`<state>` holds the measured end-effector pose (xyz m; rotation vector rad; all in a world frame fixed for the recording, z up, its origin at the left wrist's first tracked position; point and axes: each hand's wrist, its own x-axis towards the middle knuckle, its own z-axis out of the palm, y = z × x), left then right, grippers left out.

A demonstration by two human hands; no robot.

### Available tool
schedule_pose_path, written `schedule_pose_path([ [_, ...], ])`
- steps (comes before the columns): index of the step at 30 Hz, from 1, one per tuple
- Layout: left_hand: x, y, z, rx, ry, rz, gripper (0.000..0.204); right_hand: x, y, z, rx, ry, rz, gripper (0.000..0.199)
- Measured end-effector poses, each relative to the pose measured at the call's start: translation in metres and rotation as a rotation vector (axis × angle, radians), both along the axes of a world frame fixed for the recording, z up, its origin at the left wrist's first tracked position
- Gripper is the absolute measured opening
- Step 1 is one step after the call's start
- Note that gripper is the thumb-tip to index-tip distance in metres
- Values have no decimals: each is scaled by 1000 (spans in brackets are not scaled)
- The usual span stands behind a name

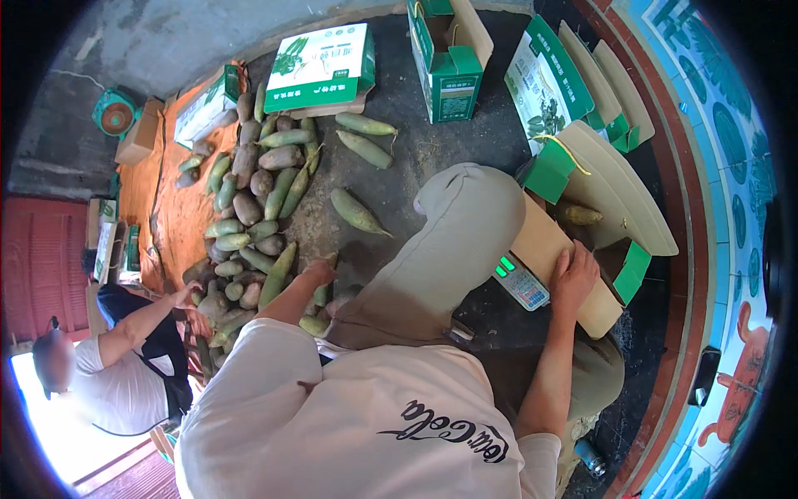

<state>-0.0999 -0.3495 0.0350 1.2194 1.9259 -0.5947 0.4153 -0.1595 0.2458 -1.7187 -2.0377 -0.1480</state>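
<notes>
My left hand [316,271] is at the right side of a radish heap, its fingers closed round a green radish [322,294] that is partly hidden beneath it. My right hand [575,279] lies on the near brown flap of an open cardboard box [536,233], fingers spread, fingertips at the flap's inner edge. Inside that box a radish [579,214] shows, with other flaps standing up around it. The box rests over a digital scale [522,284] with a lit green display, and part of the scale is covered.
Many green radishes [283,158] and muddy ones lie heaped at left on orange sheeting [170,150]. Other cartons stand at the back: a flat white-and-green box [320,62], an open green box [453,79]. At far left a co-worker [125,366] reaches into the heap. A bottle [589,457] lies lower right.
</notes>
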Motion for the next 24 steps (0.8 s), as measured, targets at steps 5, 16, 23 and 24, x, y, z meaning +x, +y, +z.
schedule_pose_path([
  [5, 48, 40, 39, 107, -48, 191, 57, 9, -3, -3, -1, -44, -10, 31],
  [16, 111, 113, 7, 66, -20, -493, 58, -3, 0, 5, -72, -68, -46, 31],
  [23, 120, 127, -34, 138, -13, -419, 46, -4, 0, 6, -111, -78, -56, 32],
  [24, 124, 133, -33, 62, -6, -464, 50, -3, 0, 6, -117, -86, -61, 32],
])
